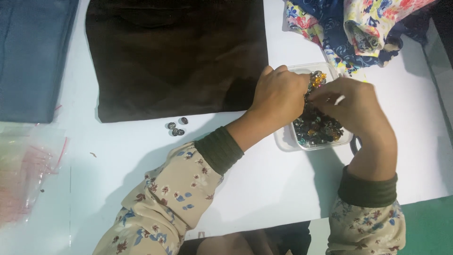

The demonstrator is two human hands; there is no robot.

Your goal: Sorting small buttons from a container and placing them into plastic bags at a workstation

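Floral sleeves with dark green cuffs reach across the white surface to a clear plastic tub of glass beads. Over the tub, the left hand and right hand pinch a beaded strand. Left of the tub lie three loose beads below a folded brown cloth.

Bright, even overhead light; soft shadows, slight overall blur, mild glare.

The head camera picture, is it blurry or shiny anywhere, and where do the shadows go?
In the head view the moving right hand looks slightly smeared, the left hand sharper; soft shadows fall on the white table beside both arms; the clear bag at left is hazy with glare.
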